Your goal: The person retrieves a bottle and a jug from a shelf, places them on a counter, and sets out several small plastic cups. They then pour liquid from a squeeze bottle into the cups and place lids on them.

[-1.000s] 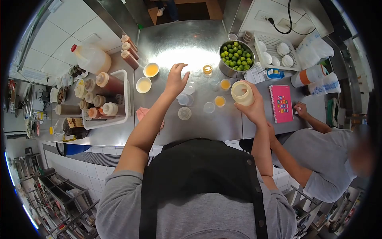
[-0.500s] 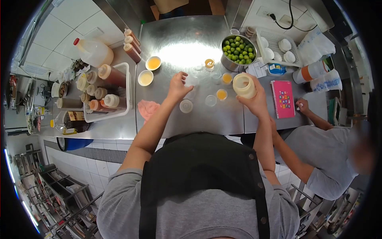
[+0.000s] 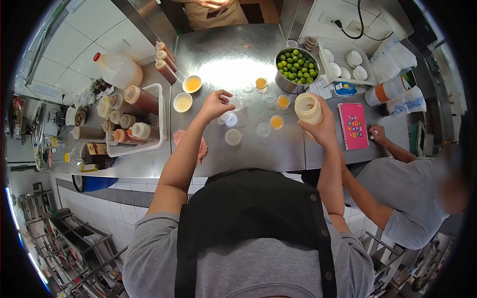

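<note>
My left hand (image 3: 217,106) is closed, thumb and fingertips pinching a small clear plastic cup (image 3: 238,104) over the steel counter. Just below it is another clear plastic piece (image 3: 231,119), its shape hard to make out. My right hand (image 3: 323,124) grips an uncapped, wide-mouthed cream-coloured squeeze bottle (image 3: 308,109), its opening tilted up toward me. Between my hands stand small cups of orange liquid: one farther back (image 3: 261,83), a second (image 3: 283,102) and a third (image 3: 277,121). A clear lid (image 3: 264,129) and a ribbed translucent lid (image 3: 233,137) lie nearer me.
Two white bowls (image 3: 183,103) of yellow liquid and a pink cloth (image 3: 191,143) sit left, beside a white basket (image 3: 160,114) of sauce bottles. To the right are a pot of limes (image 3: 297,69), a pink notebook (image 3: 352,126) and a co-worker (image 3: 397,193). Another person (image 3: 213,12) stands opposite.
My left hand has shifted slightly, and a clear plastic piece now shows beneath it. My right hand keeps hold of the bottle. The person opposite has come further into view.
</note>
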